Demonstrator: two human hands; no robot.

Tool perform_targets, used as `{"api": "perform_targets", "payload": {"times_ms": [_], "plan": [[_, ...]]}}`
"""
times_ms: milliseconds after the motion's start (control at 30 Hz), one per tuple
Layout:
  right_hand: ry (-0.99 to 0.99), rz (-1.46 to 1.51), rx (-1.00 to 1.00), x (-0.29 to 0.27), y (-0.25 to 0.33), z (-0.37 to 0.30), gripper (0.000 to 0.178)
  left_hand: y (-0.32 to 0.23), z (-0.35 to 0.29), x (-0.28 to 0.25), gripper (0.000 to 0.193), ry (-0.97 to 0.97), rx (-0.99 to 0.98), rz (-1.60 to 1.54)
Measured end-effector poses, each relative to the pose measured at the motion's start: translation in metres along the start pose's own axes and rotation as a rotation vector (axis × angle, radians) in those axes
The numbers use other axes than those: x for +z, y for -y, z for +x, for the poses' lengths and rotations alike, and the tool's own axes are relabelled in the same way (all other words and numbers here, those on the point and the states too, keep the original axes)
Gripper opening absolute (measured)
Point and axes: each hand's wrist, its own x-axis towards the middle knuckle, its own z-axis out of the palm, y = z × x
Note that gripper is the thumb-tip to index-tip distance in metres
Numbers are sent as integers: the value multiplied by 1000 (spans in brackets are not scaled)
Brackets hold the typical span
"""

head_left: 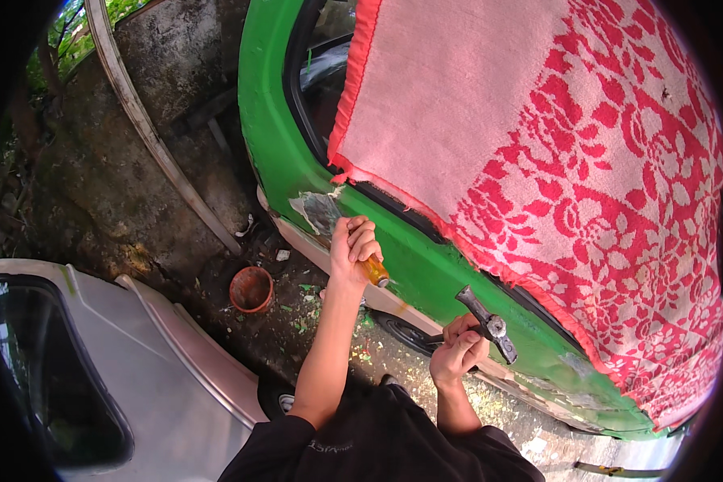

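My left hand [357, 245] is closed round a tool with a translucent amber handle [373, 271]. The handle's metal-capped butt sticks out toward me, while the blade end is hidden behind my fingers. That hand is at a bare grey patch [317, 210] with ragged, peeling edges on a green car body [269, 153]. In my right hand [460, 353] is a hammer [490, 325], its dark metal head raised beside the car's side and apart from the amber handle.
A red patterned blanket [538, 177] covers much of the green car's windows and roof. Behind me to the left stands a silver car [169, 386]. A reddish-brown pot [251, 289] sits on ground strewn with paint flakes, near a stained wall [112, 201].
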Motion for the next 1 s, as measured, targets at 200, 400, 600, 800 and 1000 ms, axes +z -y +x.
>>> {"api": "perform_targets", "payload": {"times_ms": [200, 400, 600, 800, 1000], "plan": [[130, -156, -65, -3, -17, -12, 45, -4, -2, 1, 25, 17, -49, -14], [122, -69, -355, 12, -30, -16, 35, -7, -4, 4, 26, 39, -95, -91], [270, -333, -98, 14, -27, -28, 26, -14, -2, 5, 23, -48, -68, -126], [29, -20, -243, 24, -32, -29, 39, -17, -3, 0, 23, -24, -95, -99], [307, -529, 9, 7, -44, -39, 17, -41, -11, -13, 24, 12, -121, -35]]}}
